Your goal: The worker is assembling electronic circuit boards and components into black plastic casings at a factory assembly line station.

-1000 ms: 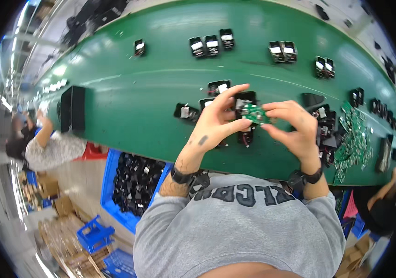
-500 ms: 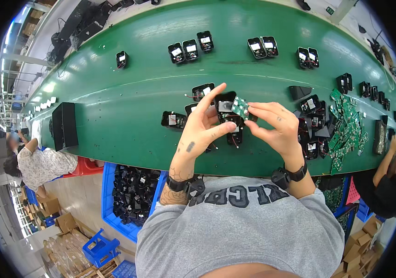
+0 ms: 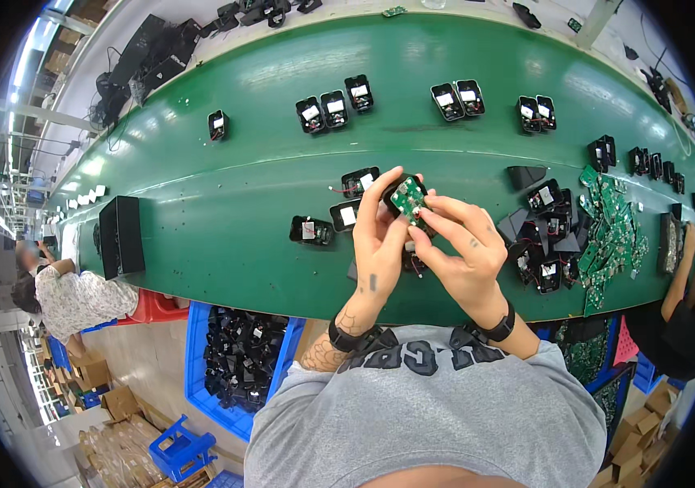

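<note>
A small green circuit board (image 3: 407, 197) lies over the mouth of a black plastic case (image 3: 394, 183), tilted up between my hands. My left hand (image 3: 378, 256) is wrapped round the case's left side, its thumb near the board's lower edge. With thumb and forefinger, my right hand (image 3: 471, 244) pinches at the board's lower right edge, by a small red and white spot that may be a connector; what is between the fingertips is partly hidden. Just left of my hands, open black cases with white labels (image 3: 311, 230) rest on the green table (image 3: 233, 211), some with thin wires showing.
A heap of green circuit boards (image 3: 607, 232) and stacked black cases (image 3: 549, 276) lie to the right. More cases (image 3: 334, 109) stand along the far side. At left is a black box (image 3: 122, 236); below, a blue crate (image 3: 194, 366) of black parts. Other people work at both ends.
The board has moved from my right fingertips onto the case, which my left hand now grips. My left hand was spread before and has closed. The view has shifted slightly.
</note>
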Demonstrator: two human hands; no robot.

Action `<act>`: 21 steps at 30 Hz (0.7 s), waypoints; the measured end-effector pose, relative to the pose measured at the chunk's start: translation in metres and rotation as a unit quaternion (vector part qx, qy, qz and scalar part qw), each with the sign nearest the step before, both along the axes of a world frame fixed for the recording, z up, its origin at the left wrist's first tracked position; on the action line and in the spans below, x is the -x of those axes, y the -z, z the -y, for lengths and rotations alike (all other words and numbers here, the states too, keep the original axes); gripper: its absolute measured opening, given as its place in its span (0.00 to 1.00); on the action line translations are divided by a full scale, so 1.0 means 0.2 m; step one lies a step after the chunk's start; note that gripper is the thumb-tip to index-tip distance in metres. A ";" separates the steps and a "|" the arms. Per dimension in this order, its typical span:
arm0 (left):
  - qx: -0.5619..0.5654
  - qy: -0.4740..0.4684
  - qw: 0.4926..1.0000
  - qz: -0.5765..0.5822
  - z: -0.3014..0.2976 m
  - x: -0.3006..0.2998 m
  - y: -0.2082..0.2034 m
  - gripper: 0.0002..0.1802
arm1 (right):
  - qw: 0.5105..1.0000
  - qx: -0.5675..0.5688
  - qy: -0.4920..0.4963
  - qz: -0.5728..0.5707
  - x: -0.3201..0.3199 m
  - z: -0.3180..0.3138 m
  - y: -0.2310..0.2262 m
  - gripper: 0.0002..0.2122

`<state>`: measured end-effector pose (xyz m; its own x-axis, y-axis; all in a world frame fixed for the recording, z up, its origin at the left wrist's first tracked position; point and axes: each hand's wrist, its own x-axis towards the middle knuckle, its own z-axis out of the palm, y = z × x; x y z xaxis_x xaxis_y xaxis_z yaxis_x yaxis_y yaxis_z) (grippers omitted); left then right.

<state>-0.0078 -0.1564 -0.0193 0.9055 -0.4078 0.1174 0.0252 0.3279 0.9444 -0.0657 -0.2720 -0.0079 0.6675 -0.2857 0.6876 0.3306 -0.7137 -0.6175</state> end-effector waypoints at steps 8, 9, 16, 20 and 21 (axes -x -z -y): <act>0.021 0.010 0.999 0.023 0.02 0.03 -0.01 0.28 | 0.998 0.050 0.047 0.010 0.00 -0.01 0.00 0.14; 0.033 0.012 0.999 0.004 0.02 0.03 -0.01 0.28 | 0.996 0.067 0.066 0.011 0.00 0.00 -0.01 0.13; 0.022 0.121 0.985 -0.123 0.00 0.04 -0.06 0.32 | 0.947 -0.296 -0.093 -0.086 0.00 0.11 0.04 0.17; -0.034 0.120 0.985 -0.123 -0.01 0.03 -0.08 0.32 | 0.806 -0.489 -0.246 -0.225 -0.02 0.17 0.05 0.23; -0.044 0.113 0.988 -0.092 -0.01 0.03 -0.08 0.31 | 0.811 -0.481 -0.248 -0.223 -0.02 0.18 0.04 0.23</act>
